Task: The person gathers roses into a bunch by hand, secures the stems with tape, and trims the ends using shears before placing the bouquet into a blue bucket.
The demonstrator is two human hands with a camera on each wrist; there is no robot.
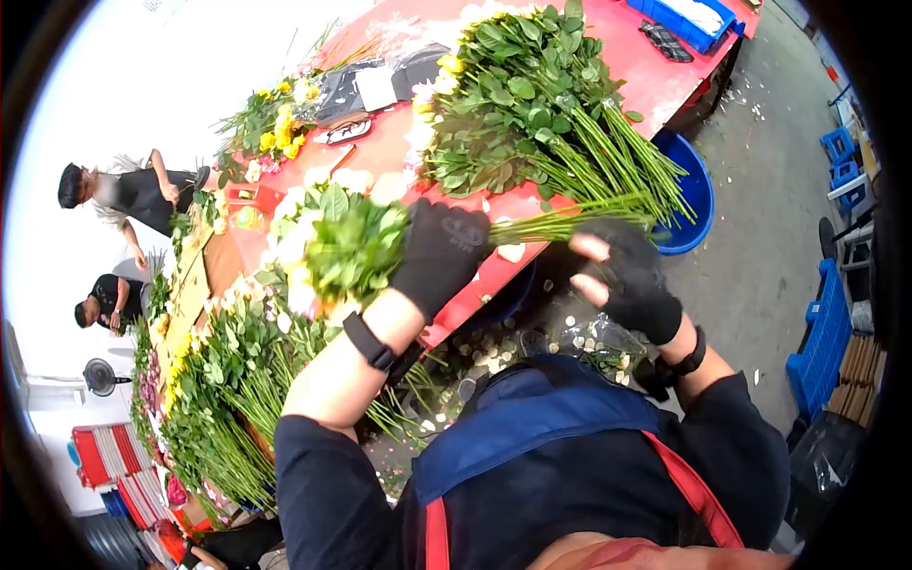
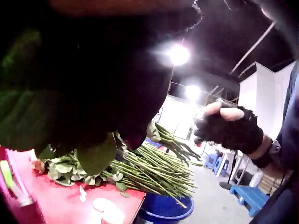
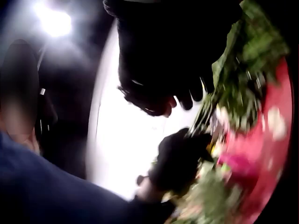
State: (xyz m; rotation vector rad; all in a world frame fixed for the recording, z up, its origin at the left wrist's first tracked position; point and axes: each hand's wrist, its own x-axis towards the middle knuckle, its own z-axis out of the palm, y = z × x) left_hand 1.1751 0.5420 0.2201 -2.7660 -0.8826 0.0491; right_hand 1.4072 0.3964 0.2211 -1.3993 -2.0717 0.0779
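One flower bunch [image 1: 356, 245], over the counter's [image 1: 622, 47] near edge, is gripped by the left hand [image 1: 443, 255]. The right hand [image 1: 627, 280], loosely bent, holds nothing. Only the head view shows other people [image 1: 142, 195].

Gloved hands [image 1: 442, 252], flower bunch [image 1: 356, 249] in left

Glare from lamp [image 2: 178, 54], shadowed wrist views (right blurred)
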